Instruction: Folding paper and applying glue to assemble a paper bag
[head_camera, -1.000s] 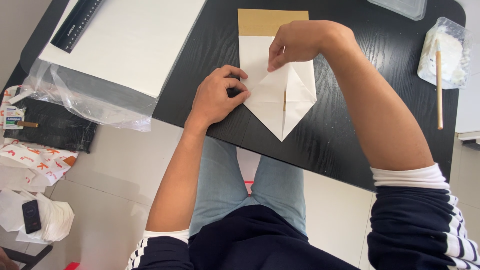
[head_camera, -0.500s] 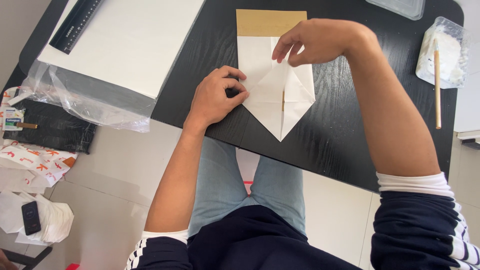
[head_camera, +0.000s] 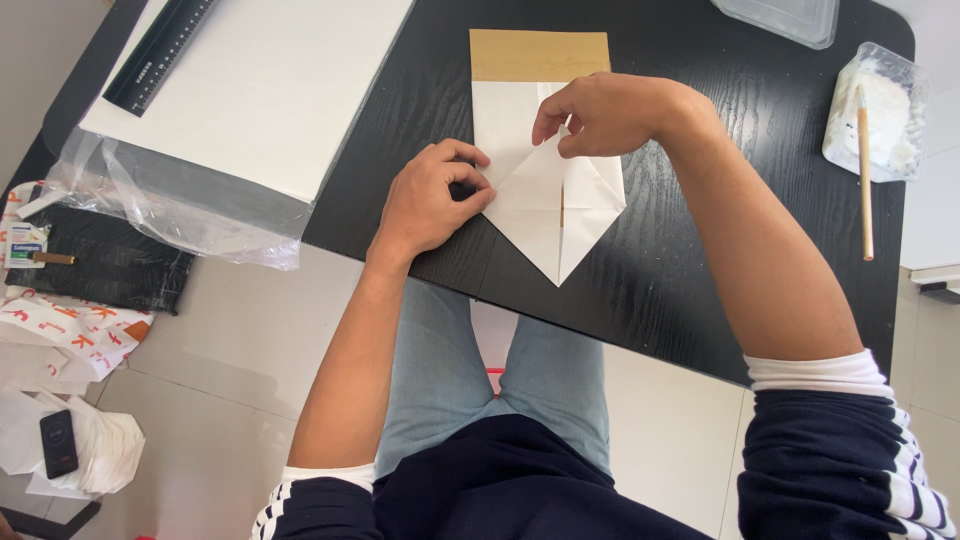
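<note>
Folded white paper (head_camera: 545, 205), near surface (head_camera: 700, 250) edge: our left hand (head_camera: 428, 205) pins its corner; right hand (head_camera: 600, 115) pinches a flap, creasing.

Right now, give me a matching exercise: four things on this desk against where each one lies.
Things:
1. black ruler
2. wooden stick
3. folded paper
4. phone

Places:
A. on the floor, lower left
B. under both hands
C. on the white sheet, upper left
D. across the plastic tub, far right

Pairs: 1-C, 2-D, 3-B, 4-A
</note>
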